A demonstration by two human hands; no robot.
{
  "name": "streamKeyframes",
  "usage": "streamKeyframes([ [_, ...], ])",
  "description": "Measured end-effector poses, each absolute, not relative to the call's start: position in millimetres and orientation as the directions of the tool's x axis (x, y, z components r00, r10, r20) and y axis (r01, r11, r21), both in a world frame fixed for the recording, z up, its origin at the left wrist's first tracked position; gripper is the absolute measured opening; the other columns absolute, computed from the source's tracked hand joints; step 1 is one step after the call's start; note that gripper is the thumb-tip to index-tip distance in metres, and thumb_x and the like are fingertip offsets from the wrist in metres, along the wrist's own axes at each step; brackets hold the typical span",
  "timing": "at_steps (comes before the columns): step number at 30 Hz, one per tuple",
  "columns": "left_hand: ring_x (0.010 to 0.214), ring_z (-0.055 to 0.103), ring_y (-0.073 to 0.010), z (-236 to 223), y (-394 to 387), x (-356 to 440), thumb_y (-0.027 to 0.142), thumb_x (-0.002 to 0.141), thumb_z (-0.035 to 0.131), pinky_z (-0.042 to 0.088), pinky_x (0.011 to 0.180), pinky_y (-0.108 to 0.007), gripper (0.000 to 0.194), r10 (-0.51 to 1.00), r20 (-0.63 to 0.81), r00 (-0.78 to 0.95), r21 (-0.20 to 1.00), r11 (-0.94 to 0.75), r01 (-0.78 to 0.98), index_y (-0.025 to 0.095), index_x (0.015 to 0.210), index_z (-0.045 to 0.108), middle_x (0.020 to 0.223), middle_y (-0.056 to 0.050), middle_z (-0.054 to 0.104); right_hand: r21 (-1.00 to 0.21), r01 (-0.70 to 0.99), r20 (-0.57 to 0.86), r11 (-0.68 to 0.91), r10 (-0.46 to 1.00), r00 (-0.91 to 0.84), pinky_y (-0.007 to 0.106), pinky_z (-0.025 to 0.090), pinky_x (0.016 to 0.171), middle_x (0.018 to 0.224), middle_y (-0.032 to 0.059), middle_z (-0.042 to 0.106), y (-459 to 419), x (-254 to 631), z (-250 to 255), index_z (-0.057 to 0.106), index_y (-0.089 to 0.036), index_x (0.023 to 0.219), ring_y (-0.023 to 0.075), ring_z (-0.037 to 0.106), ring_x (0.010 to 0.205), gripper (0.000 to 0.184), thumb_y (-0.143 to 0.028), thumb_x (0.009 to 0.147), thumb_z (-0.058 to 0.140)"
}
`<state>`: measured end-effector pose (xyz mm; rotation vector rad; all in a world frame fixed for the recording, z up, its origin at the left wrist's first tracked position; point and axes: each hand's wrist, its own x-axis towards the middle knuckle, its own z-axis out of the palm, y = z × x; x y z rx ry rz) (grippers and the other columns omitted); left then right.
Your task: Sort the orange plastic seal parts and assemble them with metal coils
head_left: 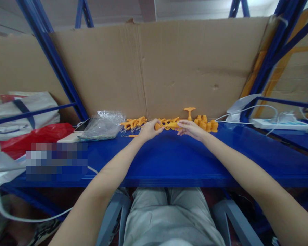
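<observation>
Between my two hands, over the back part of the blue table, is an orange plastic corkscrew (pixel 171 126). My left hand (pixel 149 130) is closed around its wider, cup-like end. At the other end, my right hand (pixel 191 130) pinches it with thumb and fingers. Beside my left hand lies a pile of orange corkscrew handles (pixel 133 123) with metal spirals. Several orange bell-shaped pieces (pixel 207 125) stand grouped just right of my right hand. Behind that hand an orange T-shaped corkscrew (pixel 189 113) stands upright. More orange handles are partly hidden behind my hands.
A clear plastic bag (pixel 105 124) and a red bag (pixel 41 136) lie to the left. A cardboard sheet (pixel 179 68) closes off the back, between blue metal posts (pixel 59 65). At right are a white power strip (pixel 281 124) and cables. The blue tabletop (pixel 174 160) ends before my lap.
</observation>
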<state>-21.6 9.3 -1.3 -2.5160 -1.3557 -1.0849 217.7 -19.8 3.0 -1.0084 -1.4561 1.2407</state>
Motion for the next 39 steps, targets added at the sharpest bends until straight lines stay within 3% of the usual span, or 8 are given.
streamKeyframes([
  [6,0.103,0.067,-0.0253,6.7,17.9,-37.1,0.036,0.095,0.05,0.05,0.084,-0.034,0.036,0.761,0.586,0.277,0.216,-0.477,0.852,0.027,0.129,0.054,0.115,-0.008,0.071,-0.969,-0.083,0.234,0.232,0.972,-0.024,0.024,0.056,0.068,0.074,0.0011,0.071,-10.3,222.8,4.1,0.058,-0.02,0.098,0.0109,0.068,0.062,0.015,-0.028,0.089,0.068],
  [9,0.095,0.069,-0.0311,9.7,30.4,-57.3,0.02,0.082,0.056,0.051,0.081,-0.039,0.024,0.855,0.495,0.158,0.156,-0.266,0.951,0.021,0.104,0.066,0.099,-0.013,0.073,-0.956,-0.085,0.273,0.28,0.958,0.083,0.024,0.055,0.066,0.077,0.0004,0.071,-3.8,228.1,3.4,0.054,-0.022,0.098,0.0115,0.068,0.064,0.024,-0.032,0.085,0.072],
  [13,0.069,0.067,-0.0294,7.1,46.0,-78.8,0.013,0.062,0.065,0.052,0.067,-0.038,0.01,0.947,0.22,0.234,0.081,-0.257,0.963,0.022,0.062,0.061,0.065,-0.008,0.067,-0.945,-0.038,0.317,0.326,0.937,0.15,0.027,0.055,0.066,0.089,0.0037,0.072,5.1,234.2,-2.4,0.049,-0.024,0.103,0.0155,0.07,0.073,0.043,-0.043,0.077,0.077],
  [18,0.069,0.068,-0.0278,5.8,44.8,-77.0,0.012,0.053,0.068,0.053,0.065,-0.035,0.015,0.936,0.153,0.317,0.01,-0.322,0.947,0.022,0.06,0.059,0.061,-0.005,0.065,-0.886,0.167,0.454,0.433,0.884,0.113,0.029,0.056,0.068,0.095,0.004,0.068,19.2,232.2,-9.9,0.05,-0.024,0.109,0.0164,0.068,0.077,0.05,-0.049,0.074,0.076],
  [23,0.095,0.07,-0.0269,16.2,26.8,-59.3,0.013,0.063,0.066,0.054,0.083,-0.032,0.028,0.976,-0.026,0.214,-0.088,-0.216,0.973,0.02,0.09,0.07,0.093,-0.01,0.075,-0.739,0.365,0.623,0.567,0.781,0.049,0.037,0.055,0.077,0.095,0.0054,0.067,33.6,203.7,-8.4,0.055,-0.021,0.098,0.0205,0.067,0.086,0.035,-0.039,0.074,0.073],
  [28,0.11,0.067,-0.0264,23.0,13.1,-48.4,0.017,0.077,0.058,0.052,0.089,-0.032,0.037,0.981,-0.02,0.192,-0.111,-0.193,0.975,0.019,0.113,0.067,0.115,-0.011,0.072,-0.571,0.642,0.642,0.511,0.766,-0.038,0.041,0.051,0.088,0.098,0.0052,0.071,37.0,160.0,1.5,0.058,-0.021,0.102,0.0239,0.067,0.096,0.025,-0.032,0.081,0.068],
  [32,0.112,0.066,-0.0268,23.8,7.8,-45.2,0.02,0.08,0.059,0.052,0.09,-0.031,0.038,0.978,-0.015,0.21,-0.12,-0.21,0.97,0.018,0.117,0.067,0.119,-0.012,0.071,-0.42,0.812,0.598,0.405,0.796,-0.088,0.04,0.049,0.088,0.114,0.0102,0.07,37.0,127.4,8.7,0.057,-0.02,0.117,0.0268,0.066,0.107,0.029,-0.032,0.091,0.059],
  [39,0.111,0.067,-0.0264,26.3,0.5,-41.1,0.02,0.082,0.056,0.052,0.09,-0.03,0.04,0.973,-0.026,0.228,-0.131,-0.229,0.965,0.016,0.12,0.065,0.12,-0.012,0.071,0.048,0.945,0.472,0.322,0.827,-0.306,0.043,0.041,0.098,0.13,0.0195,0.062,36.0,101.6,5.9,0.049,-0.016,0.138,0.0288,0.06,0.117,0.043,-0.014,0.096,0.04],
])
